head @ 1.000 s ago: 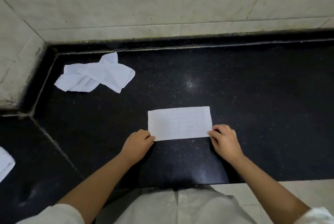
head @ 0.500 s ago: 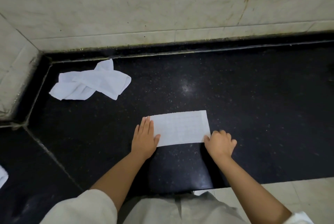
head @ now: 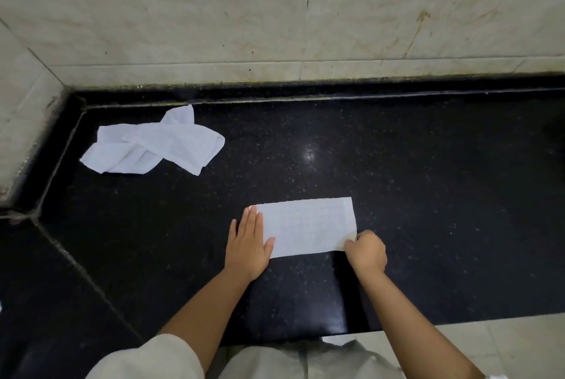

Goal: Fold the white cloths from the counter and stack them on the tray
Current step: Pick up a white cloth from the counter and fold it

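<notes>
I saw a crumpled white cloth (head: 153,146) lying well apart in the black desk's (head: 428,195) far-left corner by the tiled wall (head: 275,11). The folded cloth (head: 308,227) lay near me; my left hand (head: 249,244) pressed flat on its left end, my right hand (head: 365,251) pinched its near-right corner.

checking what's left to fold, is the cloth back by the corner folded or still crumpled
Crumpled. The cloth by the corner lies in loose, uneven bunches, unlike the flat rectangular cloth under the hands.
</notes>
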Tool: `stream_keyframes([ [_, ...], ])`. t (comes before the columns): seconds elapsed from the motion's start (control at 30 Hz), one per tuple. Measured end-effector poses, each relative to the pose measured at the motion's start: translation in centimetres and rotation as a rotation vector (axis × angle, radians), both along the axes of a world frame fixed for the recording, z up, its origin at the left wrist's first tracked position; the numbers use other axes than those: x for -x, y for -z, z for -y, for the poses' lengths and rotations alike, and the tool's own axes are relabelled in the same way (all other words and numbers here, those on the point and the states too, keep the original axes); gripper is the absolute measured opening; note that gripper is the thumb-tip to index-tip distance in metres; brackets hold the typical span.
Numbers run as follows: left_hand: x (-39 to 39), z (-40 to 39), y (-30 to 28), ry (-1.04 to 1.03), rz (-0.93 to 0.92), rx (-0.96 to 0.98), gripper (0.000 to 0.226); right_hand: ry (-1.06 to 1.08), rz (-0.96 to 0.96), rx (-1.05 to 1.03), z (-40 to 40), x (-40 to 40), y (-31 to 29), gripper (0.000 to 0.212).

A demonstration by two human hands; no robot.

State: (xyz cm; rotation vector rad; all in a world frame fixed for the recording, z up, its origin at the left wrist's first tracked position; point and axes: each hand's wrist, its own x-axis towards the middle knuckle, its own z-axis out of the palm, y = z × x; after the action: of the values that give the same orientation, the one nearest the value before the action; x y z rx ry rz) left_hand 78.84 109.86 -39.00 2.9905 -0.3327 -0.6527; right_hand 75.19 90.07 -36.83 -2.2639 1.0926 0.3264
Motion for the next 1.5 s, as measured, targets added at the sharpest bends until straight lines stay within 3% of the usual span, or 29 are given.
stream_keyframes([
  [0.1,-0.2,-0.3,-0.3,-0.001,-0.004,0.052,0.062,0.137,0.213,-0.149,-0.4,-0.8,-1.6,0.016],
  [0.17,-0.1,-1.1,-0.7,-0.043,0.04,0.123,0.06,0.087,0.426,-0.175,-2.0,-1.4,-3.0,0.015],
  [0.33,1.1,-4.6,-1.1,-0.196,0.113,0.157,0.056,-0.498,0.666,-0.01,-8.5,-1.7,-2.7,0.008],
  [0.4,2.1,-6.2,-1.0,-0.246,0.119,0.172,0.055,-0.744,0.664,0.092,-10.6,-1.3,-0.6,0.011],
  [0.5,3.7,-8.1,-0.8,-0.302,0.126,0.221,0.052,-0.92,0.606,0.148,-11.8,-0.7,2.0,0.024],
  [0.6,4.8,-9.5,-0.5,-0.316,0.109,0.243,0.049,-0.918,0.609,0.111,-12.1,-0.2,3.2,0.021],
  [0.73,5.6,-9.9,-0.3,-0.297,0.125,0.279,0.046,-0.798,0.747,0.087,-12.4,-0.9,2.7,0.007],
  [0.87,5.6,-9.6,-0.7,-0.276,0.171,0.328,0.05,-0.705,0.826,0.033,-13.1,-1.1,1.8,0.025],
  [0.97,5.7,-9.7,-0.5,-0.257,0.172,0.334,0.047,-0.789,0.759,0.049,-13.3,-0.6,2.9,0.021],
  [1.1,6.1,-10.0,-0.4,-0.257,0.175,0.36,0.063,-0.92,0.637,0.118,-13.1,-0.1,3.9,0.008],
  [1.2,6.4,-10.1,-0.1,-0.239,0.174,0.36,0.058,-1.003,0.66,0.141,-12.7,0.2,3.9,0.011],
  [1.3,6.5,-9.9,0.2,-0.222,0.165,0.339,0.066,-1.041,0.688,0.166,-12.4,0.6,4.2,0.024],
  [1.4,6.2,-9.7,0.2,-0.158,0.166,0.294,0.052,-1.1,0.664,0.138,-12.5,0.7,4.0,0.016],
  [1.5,5.8,-9.0,0.0,-0.077,0.211,0.292,0.041,-1.157,0.703,0.153,-11.1,1.2,3.5,0.028],
])
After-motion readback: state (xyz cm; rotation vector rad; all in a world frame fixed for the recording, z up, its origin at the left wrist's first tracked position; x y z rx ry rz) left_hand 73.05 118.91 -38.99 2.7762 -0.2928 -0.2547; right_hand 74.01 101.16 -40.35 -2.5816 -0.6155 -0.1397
